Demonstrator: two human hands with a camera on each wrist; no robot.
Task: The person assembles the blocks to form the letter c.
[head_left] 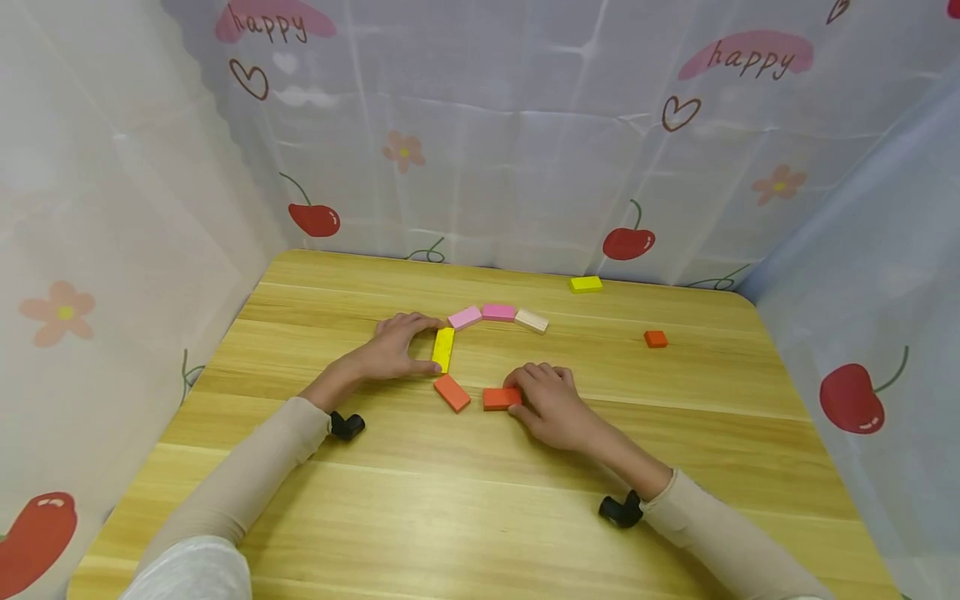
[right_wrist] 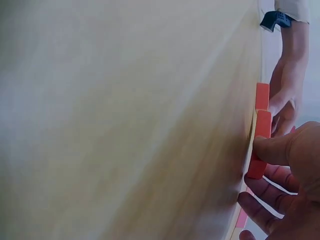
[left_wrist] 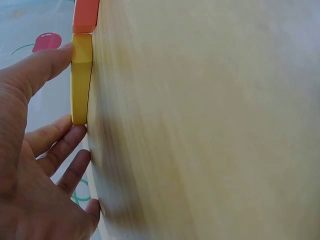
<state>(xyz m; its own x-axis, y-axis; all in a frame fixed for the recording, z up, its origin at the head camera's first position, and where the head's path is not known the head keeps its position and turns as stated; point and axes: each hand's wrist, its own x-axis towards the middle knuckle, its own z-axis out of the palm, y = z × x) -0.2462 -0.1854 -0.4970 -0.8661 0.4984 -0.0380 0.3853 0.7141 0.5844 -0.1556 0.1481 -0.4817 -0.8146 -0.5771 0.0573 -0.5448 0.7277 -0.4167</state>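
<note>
Left hand (head_left: pixel 393 348): rests on the table, thumb and fingers pinching the yellow block (head_left: pixel 443 349) by its two ends; the left wrist view confirms the thumb at one end and the fingers at the other.
Right hand (head_left: pixel 551 404): fingers curled on the orange block (head_left: pixel 501 398), thumb pressed to its edge.
Yellow block: lies flat near table centre, between the pink block (head_left: pixel 465 317) and the second orange block (head_left: pixel 452 392).
Orange block: flat, just beside the second orange block.
Chain: pink block, second pink block (head_left: pixel 498 312) and cream block (head_left: pixel 531 321) lie end to end in an arc.
Loose blocks: small yellow block (head_left: pixel 586 284) at the far edge; small orange block (head_left: pixel 656 338) to the right, well apart.
Table (head_left: pixel 465 517): pale wood.
</note>
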